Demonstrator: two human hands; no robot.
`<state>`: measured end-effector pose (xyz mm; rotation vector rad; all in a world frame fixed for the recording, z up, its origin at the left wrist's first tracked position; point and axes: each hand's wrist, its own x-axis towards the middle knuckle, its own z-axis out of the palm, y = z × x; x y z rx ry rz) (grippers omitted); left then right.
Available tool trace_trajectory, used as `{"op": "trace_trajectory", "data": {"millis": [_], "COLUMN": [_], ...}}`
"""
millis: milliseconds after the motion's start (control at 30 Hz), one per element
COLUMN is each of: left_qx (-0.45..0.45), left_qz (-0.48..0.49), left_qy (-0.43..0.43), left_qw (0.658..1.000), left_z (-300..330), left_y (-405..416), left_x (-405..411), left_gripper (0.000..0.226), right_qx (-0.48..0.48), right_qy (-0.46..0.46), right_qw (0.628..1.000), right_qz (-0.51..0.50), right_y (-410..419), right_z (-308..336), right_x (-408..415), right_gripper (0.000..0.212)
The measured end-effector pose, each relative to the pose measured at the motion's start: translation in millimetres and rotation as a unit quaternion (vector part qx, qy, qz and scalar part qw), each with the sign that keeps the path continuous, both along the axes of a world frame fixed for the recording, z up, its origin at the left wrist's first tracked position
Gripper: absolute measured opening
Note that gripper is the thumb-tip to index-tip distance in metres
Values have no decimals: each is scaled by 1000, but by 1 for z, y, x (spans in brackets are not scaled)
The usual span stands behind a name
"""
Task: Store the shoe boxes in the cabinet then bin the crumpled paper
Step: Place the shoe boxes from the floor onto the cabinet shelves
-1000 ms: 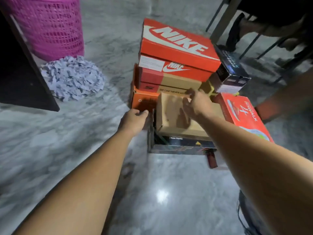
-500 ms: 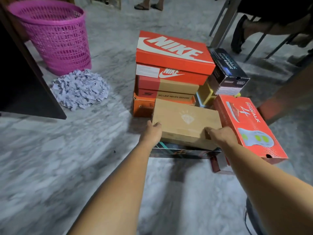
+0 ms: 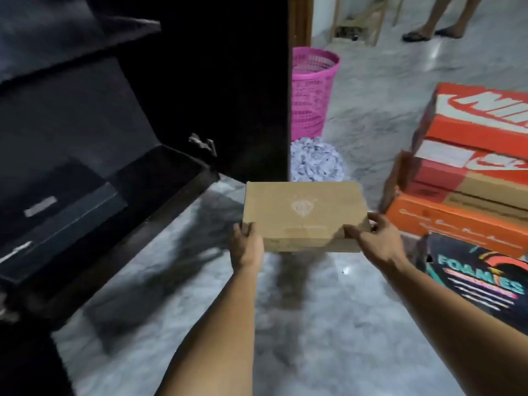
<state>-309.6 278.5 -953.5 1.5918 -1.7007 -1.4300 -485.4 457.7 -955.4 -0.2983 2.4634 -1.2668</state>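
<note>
I hold a plain brown shoe box (image 3: 303, 212) in the air above the floor, my left hand (image 3: 246, 247) gripping its near left corner and my right hand (image 3: 377, 241) its near right corner. The dark open cabinet (image 3: 120, 138) fills the left of the view, with a dark box (image 3: 60, 221) lying on its bottom shelf. At the right stands the stack of orange and red shoe boxes (image 3: 471, 167), with a black box (image 3: 480, 278) in front of it. A heap of crumpled paper (image 3: 315, 162) lies beside the pink bin (image 3: 311, 92).
The cabinet's dark door (image 3: 228, 81) stands open between the cabinet and the pink bin. A person's legs (image 3: 437, 18) and wooden furniture legs (image 3: 357, 21) are at the far back. The floor (image 3: 300, 324) is grey marble.
I have lifted the brown box off the black box in the pile and swung left with it; the view now faces the open cabinet, and the stack sits at the right edge.
</note>
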Motion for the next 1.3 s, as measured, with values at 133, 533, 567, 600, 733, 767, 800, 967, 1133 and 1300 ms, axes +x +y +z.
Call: {"op": "trace_trajectory", "data": {"millis": [133,533,567,600,733,767,800,967,1133,1300], "left_qx": [-38,-184,-194,-204,-163,-106,-60,74,85,108], "left_qz": [164,480,498,519,569,552,541,514,422,369], "left_qy": [10,168,176,182,210,200,182,295,316,275], "left_qw": [986,841,827,810,778,802,819,802,845,881], "left_z": [14,71,72,72,52,42,34,26,34,13], "left_y": [-81,-272,-283,-293,-325,-329,-331,-370,-352,-295], "left_x": [69,214,226,236,272,279,282,282,246,186], "left_gripper": [49,43,43,44,49,52,59,86,57,33], "right_qx": [-66,-220,-215,-209,-145,-118,-92,17,-89,-91], "right_qy": [-30,-80,-59,-55,-28,-34,-34,-10,-18,-8], "right_qw": [995,929,923,916,883,873,865,834,884,915], "right_qz": [74,285,313,338,445,471,492,552,459,394], "right_y": [-103,-373,-390,-405,-461,-472,-481,-514,-505,-437], "right_z": [1,59,61,61,63,64,65,80,69,30], "right_x": [55,171,184,195,236,245,251,298,311,267], "right_gripper": [60,61,61,59,58,60,64,76,90,83]}}
